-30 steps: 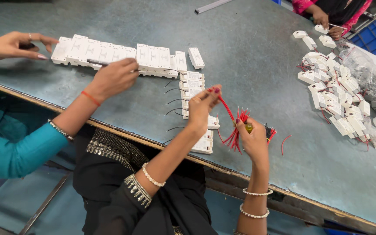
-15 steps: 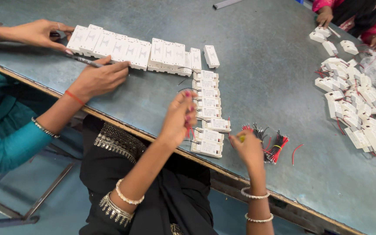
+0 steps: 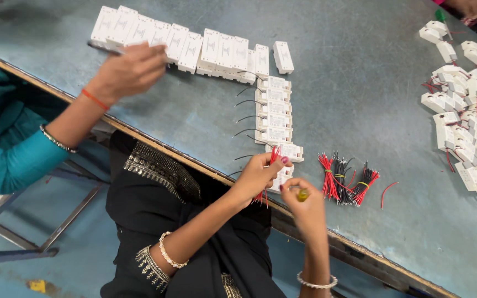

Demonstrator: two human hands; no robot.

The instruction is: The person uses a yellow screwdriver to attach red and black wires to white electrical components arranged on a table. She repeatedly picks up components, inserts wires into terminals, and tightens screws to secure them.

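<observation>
Left hand (image 3: 258, 175) at table (image 3: 360, 83) edge, fingers pinched on a few red wires (image 3: 273, 156); wire tips up toward 12 o'clock, tails out below the palm toward 6. Long axis of wires roughly 12–6, tilted slightly to 1.

Right hand (image 3: 305, 207) just at 4 o'clock of the left, fingers curled shut around a small yellow-green tool (image 3: 302, 194); only its tip visible, pointing to 12. What kind of tool: cannot tell.

White module (image 3: 286, 151) touching or just beyond the wire tips, at 1 o'clock from the left fingertips, long axis 9–3, lowest of a column of 5 or so modules running 12–6. Left hand nearer to it than the right.

Wire bundles (image 3: 348, 181), red and black, banded, at 3 o'clock of the right hand, near, ends fanned toward 12.

Co-worker's hand (image 3: 131, 69) at 10 o'clock, well apart, holding a pen over a row of white modules (image 3: 194, 47). Loose module pile (image 3: 467, 127) at 2 o'clock, far side.
</observation>
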